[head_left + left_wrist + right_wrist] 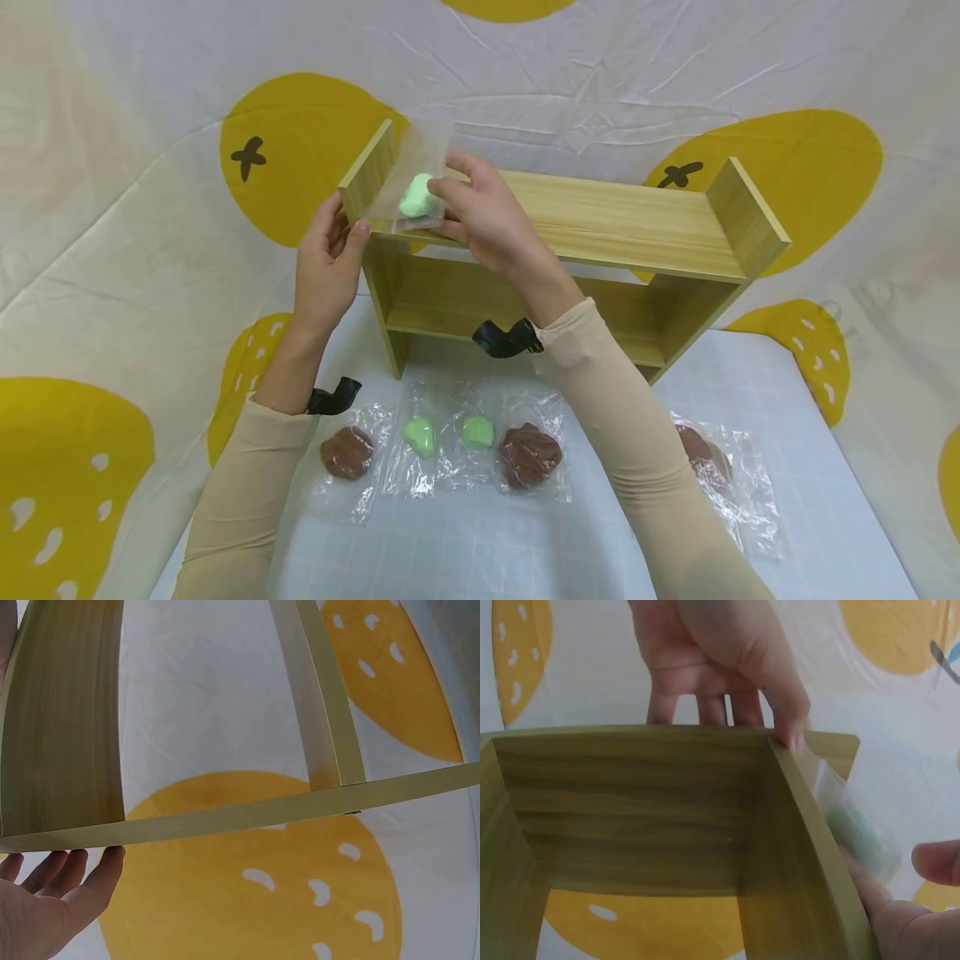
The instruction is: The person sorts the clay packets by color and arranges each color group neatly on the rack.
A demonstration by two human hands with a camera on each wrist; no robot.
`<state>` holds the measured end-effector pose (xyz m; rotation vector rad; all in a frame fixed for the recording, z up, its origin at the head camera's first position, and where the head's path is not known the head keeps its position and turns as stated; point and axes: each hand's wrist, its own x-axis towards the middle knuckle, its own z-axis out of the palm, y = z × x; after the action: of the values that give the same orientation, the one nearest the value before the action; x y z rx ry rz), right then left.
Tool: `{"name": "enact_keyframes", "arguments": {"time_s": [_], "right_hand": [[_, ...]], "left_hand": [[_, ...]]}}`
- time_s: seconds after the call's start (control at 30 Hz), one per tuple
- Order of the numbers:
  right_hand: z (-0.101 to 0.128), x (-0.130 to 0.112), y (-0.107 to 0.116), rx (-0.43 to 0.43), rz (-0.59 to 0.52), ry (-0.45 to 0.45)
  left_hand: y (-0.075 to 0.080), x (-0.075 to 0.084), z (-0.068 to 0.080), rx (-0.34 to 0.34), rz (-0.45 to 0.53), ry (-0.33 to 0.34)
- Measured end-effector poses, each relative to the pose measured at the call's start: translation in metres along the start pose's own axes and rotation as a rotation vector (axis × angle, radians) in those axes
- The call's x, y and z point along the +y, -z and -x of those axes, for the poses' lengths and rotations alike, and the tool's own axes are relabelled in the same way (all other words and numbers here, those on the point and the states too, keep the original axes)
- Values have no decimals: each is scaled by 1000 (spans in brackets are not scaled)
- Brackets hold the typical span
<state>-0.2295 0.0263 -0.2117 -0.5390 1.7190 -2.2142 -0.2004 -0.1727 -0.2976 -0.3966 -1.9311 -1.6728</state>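
Observation:
At the left end of the small wooden shelf unit [622, 221], my left hand [327, 267] grips the side panel. Its fingers lie against the outer face, and the thumb is at the front corner, touching the bag's corner. My right hand [487, 212] holds a clear plastic bag [423, 146] with a pale green clay-like lump [415, 197] in it, over the left end of the top board. In the right wrist view the bag shows blurred beside the board's edge, and much of the right hand [919, 922] is cut off.
Before the shelf lie bagged lumps: a brown one [347, 452], two green ones [419, 437] [477, 432] and another brown one [529, 455]. More bagged brown clay [701, 454] lies at the right, partly behind my right sleeve. Patterned cloth [150, 92] hangs behind the table [450, 550].

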Motion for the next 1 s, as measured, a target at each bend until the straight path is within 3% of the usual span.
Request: {"name": "enact_keyframes", "arguments": {"time_s": [0.23,0.43,0.5,0.63,0.83,1.0], "right_hand": [[8,-3,4,-9,217,41],[18,-3,9,-1,736,192],[20,-4,9,-27,845,246],[22,-3,9,-82,882,279],[23,-3,9,-106,825,214],[24,-4,10,-90,845,173]], "left_hand": [[-1,1,-1,1,13,11],[0,-1,0,0,21,7],[0,-1,0,0,20,4],[0,-2,0,0,14,1],[0,-2,0,2,15,0],[0,-3,0,4,19,1]]}}
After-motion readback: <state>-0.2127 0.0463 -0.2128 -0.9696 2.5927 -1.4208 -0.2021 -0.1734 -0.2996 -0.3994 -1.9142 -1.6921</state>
